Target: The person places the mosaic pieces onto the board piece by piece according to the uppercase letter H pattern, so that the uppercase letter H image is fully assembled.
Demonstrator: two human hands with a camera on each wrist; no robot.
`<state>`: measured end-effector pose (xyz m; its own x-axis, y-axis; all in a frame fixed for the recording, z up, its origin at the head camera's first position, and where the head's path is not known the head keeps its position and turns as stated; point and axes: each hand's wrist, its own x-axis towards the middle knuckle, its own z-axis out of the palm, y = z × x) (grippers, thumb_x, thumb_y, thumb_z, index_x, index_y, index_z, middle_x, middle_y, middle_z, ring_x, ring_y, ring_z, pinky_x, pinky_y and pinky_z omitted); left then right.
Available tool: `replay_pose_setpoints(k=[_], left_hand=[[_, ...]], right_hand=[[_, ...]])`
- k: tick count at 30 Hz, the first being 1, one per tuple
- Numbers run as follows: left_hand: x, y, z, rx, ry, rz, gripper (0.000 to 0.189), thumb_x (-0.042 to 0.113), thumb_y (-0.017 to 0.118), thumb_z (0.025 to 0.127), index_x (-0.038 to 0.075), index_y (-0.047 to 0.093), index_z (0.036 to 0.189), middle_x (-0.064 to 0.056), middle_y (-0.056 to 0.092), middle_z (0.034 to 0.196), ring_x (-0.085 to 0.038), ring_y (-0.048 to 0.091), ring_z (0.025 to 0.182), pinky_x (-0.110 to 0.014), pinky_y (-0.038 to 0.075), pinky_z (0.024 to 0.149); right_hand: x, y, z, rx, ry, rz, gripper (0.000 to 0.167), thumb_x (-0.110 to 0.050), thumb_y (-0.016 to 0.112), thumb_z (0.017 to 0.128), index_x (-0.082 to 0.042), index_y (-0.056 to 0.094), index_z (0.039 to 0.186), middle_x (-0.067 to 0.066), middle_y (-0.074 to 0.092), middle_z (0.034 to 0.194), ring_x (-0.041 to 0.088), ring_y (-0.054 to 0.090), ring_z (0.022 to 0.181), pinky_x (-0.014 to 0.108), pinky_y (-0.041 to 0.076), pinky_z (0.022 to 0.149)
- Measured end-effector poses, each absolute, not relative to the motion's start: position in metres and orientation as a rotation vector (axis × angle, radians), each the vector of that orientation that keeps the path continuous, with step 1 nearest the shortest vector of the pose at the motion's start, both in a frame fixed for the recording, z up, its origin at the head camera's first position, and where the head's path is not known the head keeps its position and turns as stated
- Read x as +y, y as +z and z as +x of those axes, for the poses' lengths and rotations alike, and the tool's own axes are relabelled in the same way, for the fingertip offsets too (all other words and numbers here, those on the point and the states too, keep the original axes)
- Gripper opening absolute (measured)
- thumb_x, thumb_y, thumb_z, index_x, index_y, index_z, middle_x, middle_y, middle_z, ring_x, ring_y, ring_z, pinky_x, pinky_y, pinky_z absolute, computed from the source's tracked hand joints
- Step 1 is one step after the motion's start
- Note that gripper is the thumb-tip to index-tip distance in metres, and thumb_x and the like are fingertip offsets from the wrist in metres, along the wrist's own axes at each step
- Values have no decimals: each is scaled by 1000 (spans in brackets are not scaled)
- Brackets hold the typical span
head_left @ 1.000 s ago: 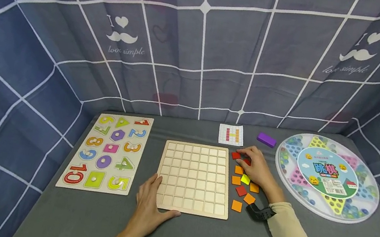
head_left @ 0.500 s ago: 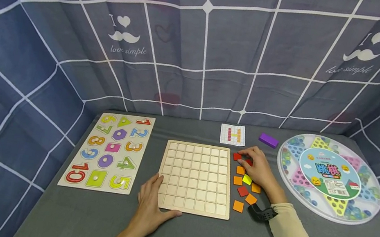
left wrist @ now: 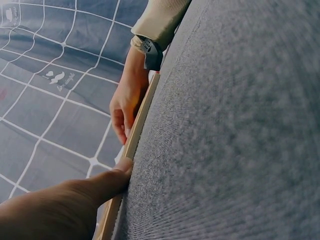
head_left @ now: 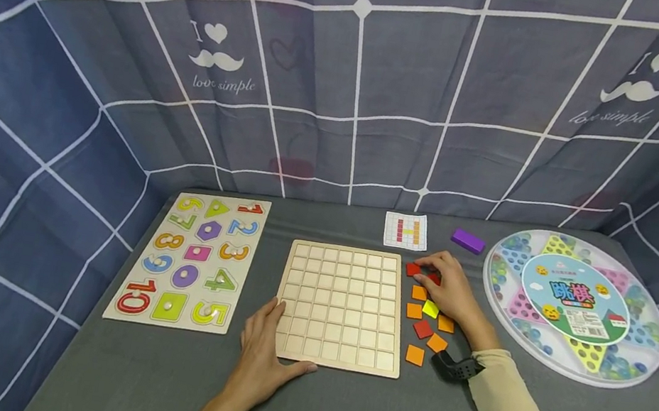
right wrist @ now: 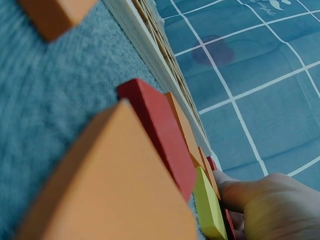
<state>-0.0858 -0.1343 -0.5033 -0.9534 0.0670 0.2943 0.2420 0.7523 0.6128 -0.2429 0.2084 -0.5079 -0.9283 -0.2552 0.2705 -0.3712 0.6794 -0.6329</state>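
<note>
A square wooden grid board (head_left: 342, 308) lies flat on the cloth in the head view. My left hand (head_left: 262, 353) steadies its near-left corner: straight fingers rest along the left edge and the thumb lies on the near edge. The left wrist view shows that thumb (left wrist: 112, 182) against the board's side. Right of the board, my right hand (head_left: 448, 290) pinches a red square tile (head_left: 412, 270) between thumb and fingertips. Another red tile (head_left: 435, 278) shows partly under this hand. Several orange tiles (head_left: 415, 355), a yellow tile (head_left: 430, 309) and a red tile (head_left: 423, 329) lie nearer the wrist.
Behind the board lies a white card (head_left: 406, 231) printed with coloured squares, beside a purple block (head_left: 468, 241). A number-and-shape puzzle board (head_left: 198, 318) is on the left. A round Chinese checkers set (head_left: 575, 309) is at right. Patterned curtains (head_left: 406, 88) enclose the table.
The head view shifts slightly. Both hands keep their places at the board and the red tile, and the tiles stay where they lie.
</note>
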Motion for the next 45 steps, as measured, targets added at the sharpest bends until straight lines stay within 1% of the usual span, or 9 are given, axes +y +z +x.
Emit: replay_pose_setpoints(k=[8, 19, 35, 45], left_hand=[[-134, -504, -87, -2696, -991, -251, 115, 42, 95, 53, -3, 40, 143, -26, 38, 146, -39, 34, 128, -48, 27, 91], [-134, -503, -87, -2707, -1000, -253, 113, 43, 94, 55, -3, 40, 144, -27, 37, 146, -39, 34, 128, -49, 26, 92], [-134, -502, -86, -2700, -979, -272, 113, 44, 94, 56, -2, 40, 144, -26, 37, 146, -38, 35, 127, -48, 27, 92], [-134, -503, -86, -2690, -966, -269, 114, 45, 94, 55, -2, 40, 144, -25, 39, 146, -38, 37, 126, -50, 29, 93]], right_hand=[[208, -508, -243, -2730, 1107, 502, 25, -14, 72, 89, -6, 69, 113, 12, 57, 108, 29, 50, 102, 47, 40, 89], [207, -507, -244, -2722, 1119, 513, 24, -13, 72, 89, -6, 69, 111, 11, 58, 108, 29, 51, 102, 47, 39, 89], [208, -508, -243, -2707, 1107, 517, 24, -15, 74, 88, -7, 69, 110, 10, 59, 105, 25, 51, 97, 44, 39, 86], [207, -503, -241, -2688, 1118, 542, 25, -17, 74, 88, -9, 69, 111, 9, 61, 107, 25, 52, 98, 44, 40, 86]])
